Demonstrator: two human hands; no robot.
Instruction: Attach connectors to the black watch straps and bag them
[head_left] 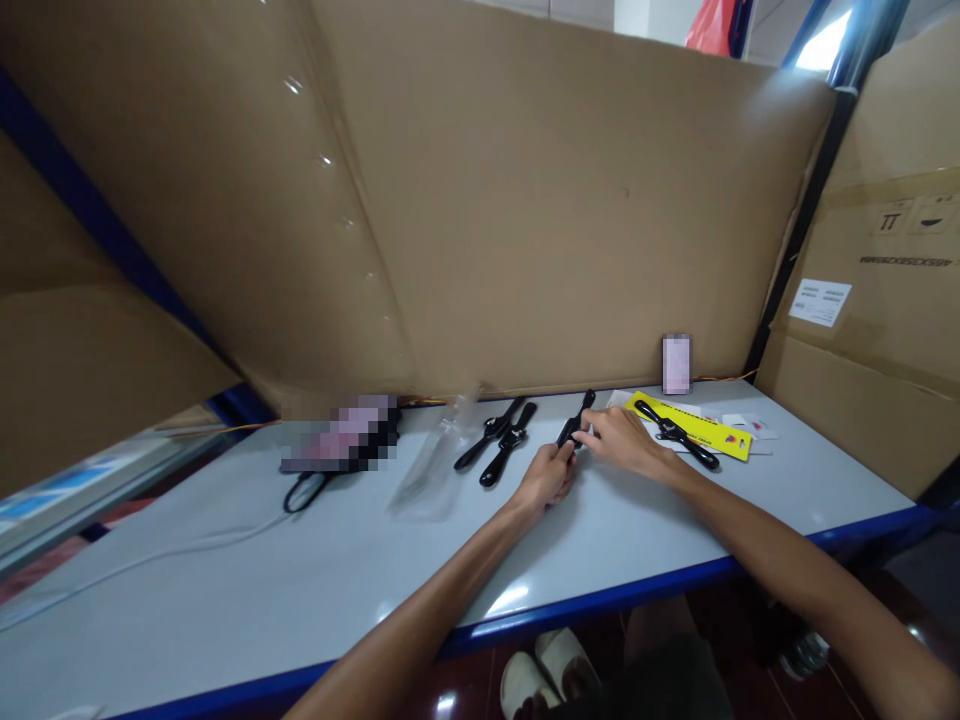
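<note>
A black spokeshave [586, 402] stands tilted over the middle of the table, its far handle pointing away from me. My left hand [549, 474] is closed around its near handle. At its middle, the fingers of my right hand [616, 436] are bent and pinched against the body; the small part under them is hidden. Two more black spokeshaves, a left one [480, 447] and a right one [510, 446], lie side by side to the left of my hands. Another spokeshave [676, 436] rests across a yellow printed card [731, 440] on the right.
Clear plastic sleeves [431, 470] lie left of the spokeshaves. Farther left is a blurred-out device [341, 440] with a black loop and white cable [187, 548]. A phone-like screen [676, 364] leans against the cardboard wall [555, 220]. The table [300, 600] has a blue front edge.
</note>
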